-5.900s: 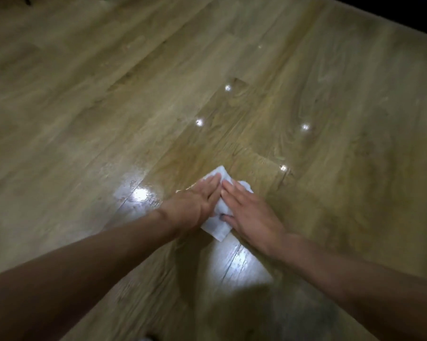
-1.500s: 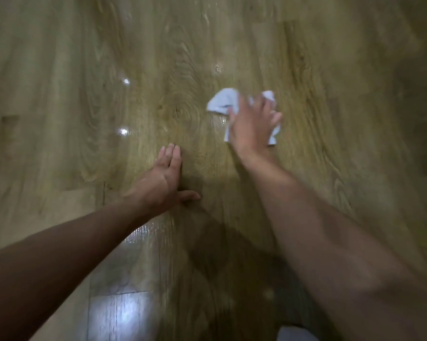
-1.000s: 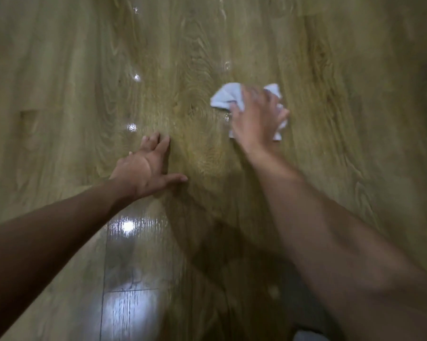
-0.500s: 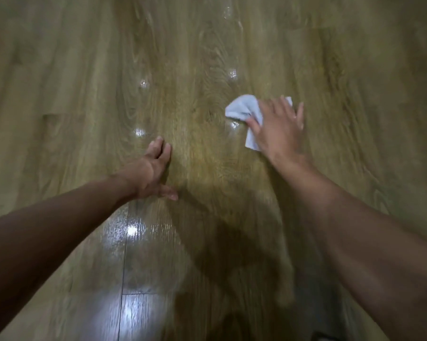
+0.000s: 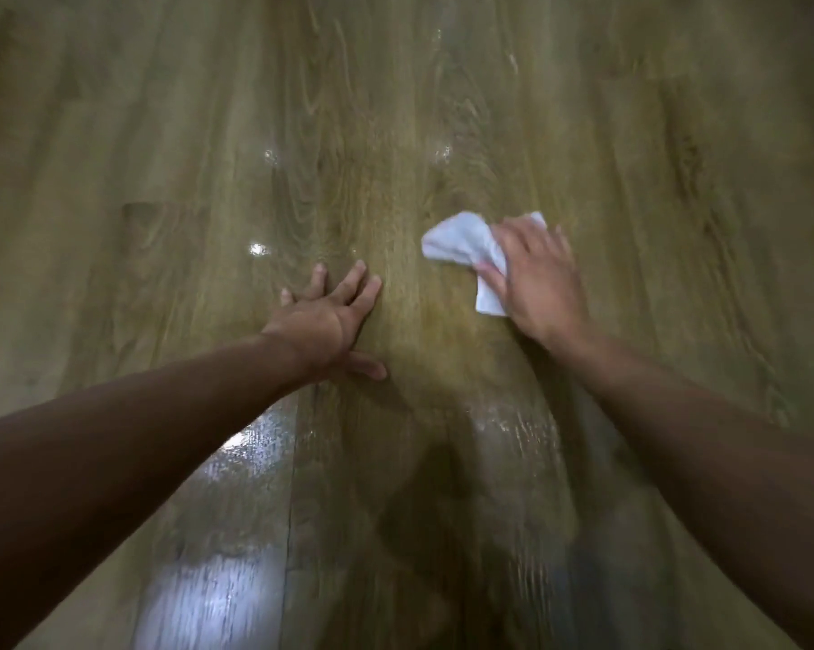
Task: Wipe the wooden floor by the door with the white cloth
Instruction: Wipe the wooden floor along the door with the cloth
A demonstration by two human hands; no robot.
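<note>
Hard to see: The whole picture is a bit blurry. The fingertips of the right hand are smeared, so I cannot tell just where they end.
Hidden: Part of the white cloth lies under the right hand, so its full shape does not show.
Cut off: The left arm and the right arm run out of the picture at the bottom corners.
Left hand: It lies flat on the wooden floor, palm down. The fingers are straight and spread, the thumb sticks out to the side, and it holds nothing.
Right hand: It rests on top of the cloth and presses it onto the floor. The fingers look stretched out, not curled round it. The thumb lies across the cloth.
White cloth: It is crumpled and sits on the floor to the right of the left hand, not touching it. A bunched end pokes out to the left of the right hand.
Floor: Brown planks with shiny patches near the bottom. A dark shadow falls between the arms.
</note>
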